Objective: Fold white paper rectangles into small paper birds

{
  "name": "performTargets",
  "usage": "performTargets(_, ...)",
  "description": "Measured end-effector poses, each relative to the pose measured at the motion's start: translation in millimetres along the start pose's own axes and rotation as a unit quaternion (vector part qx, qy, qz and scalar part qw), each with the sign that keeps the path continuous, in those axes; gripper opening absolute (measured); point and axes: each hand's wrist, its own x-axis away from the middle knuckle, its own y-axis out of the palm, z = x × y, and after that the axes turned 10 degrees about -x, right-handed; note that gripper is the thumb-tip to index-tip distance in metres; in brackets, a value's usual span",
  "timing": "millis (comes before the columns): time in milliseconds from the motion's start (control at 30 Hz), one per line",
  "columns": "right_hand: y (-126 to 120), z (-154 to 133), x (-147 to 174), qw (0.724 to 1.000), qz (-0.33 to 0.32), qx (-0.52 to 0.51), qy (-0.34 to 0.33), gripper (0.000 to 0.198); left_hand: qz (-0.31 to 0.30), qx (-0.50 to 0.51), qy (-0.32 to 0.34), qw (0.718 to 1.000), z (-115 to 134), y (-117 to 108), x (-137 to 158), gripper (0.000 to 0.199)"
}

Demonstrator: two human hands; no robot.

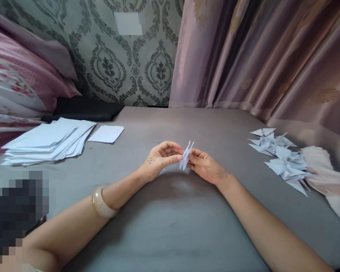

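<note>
Between my two hands, above the middle of the grey surface, is a small folded white paper piece (186, 155) with two thin points sticking up. My left hand (164, 156) pinches its left side between thumb and fingers; a pale bangle sits on that forearm. From the other side my right hand (205, 164) grips the same paper, thumb in front and fingers curled behind. The folds inside my fingers are partly hidden.
At the left lie a stack of white paper sheets (51, 139) and a smaller pile of white squares (107, 134). Several folded paper cranes (286, 160) cluster at the right, beside a pale cloth (320, 170). Black fabric (87, 107) rests at the back left; curtains (257, 53) hang behind.
</note>
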Motion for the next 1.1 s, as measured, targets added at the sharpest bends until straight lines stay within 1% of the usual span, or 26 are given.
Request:
performTargets(67,-0.9,0.2,0.1,1.000,-0.002,0.011,-0.008,0.016,0.020,-0.014,-0.007,1.000,0.6,-0.2,0.1,0.027)
performTargets(133,-1.1,1.7,-0.3,0.999,0.009,0.029,-0.023,0.017,0.043,-0.032,-0.006,0.999,-0.2,-0.5,0.0,0.024)
performTargets(200,-0.2,4.1,-0.8,0.997,0.024,0.056,-0.043,0.017,0.054,-0.044,-0.003,0.998,-2.1,-0.7,-0.1,0.023)
performTargets(367,6.1,7.8,-0.3,0.982,0.066,0.154,-0.091,0.021,0.045,-0.071,0.007,0.996,-6.4,-0.6,0.5,0.023)
performTargets(433,8.5,7.0,0.4,0.975,0.073,0.186,-0.102,0.021,0.033,-0.084,0.006,0.996,-6.1,-0.8,1.0,0.023)
performTargets(533,11.5,5.4,1.3,0.963,0.070,0.230,-0.123,0.020,0.013,-0.096,-0.012,0.995,-4.6,-1.6,1.4,0.023)
performTargets(633,14.6,5.1,1.9,0.942,0.080,0.287,-0.156,0.018,0.018,-0.103,-0.025,0.994,-3.9,-2.0,1.0,0.023)
performTargets(733,17.8,5.7,2.6,0.921,0.095,0.331,-0.184,0.016,0.028,-0.109,-0.003,0.994,-4.2,-1.3,0.3,0.021)
performTargets(800,19.5,6.0,3.2,0.914,0.092,0.345,-0.192,0.015,0.026,-0.097,0.010,0.995,-4.4,-0.3,0.0,0.020)
performTargets(967,22.1,5.2,4.8,0.916,0.093,0.347,-0.181,0.017,0.011,-0.060,-0.005,0.998,-5.6,0.8,-0.5,0.019)
performTargets(1100,23.6,1.1,6.8,0.925,0.090,0.326,-0.174,0.017,0.023,-0.064,-0.009,0.998,-7.6,-0.7,-0.8,0.020)
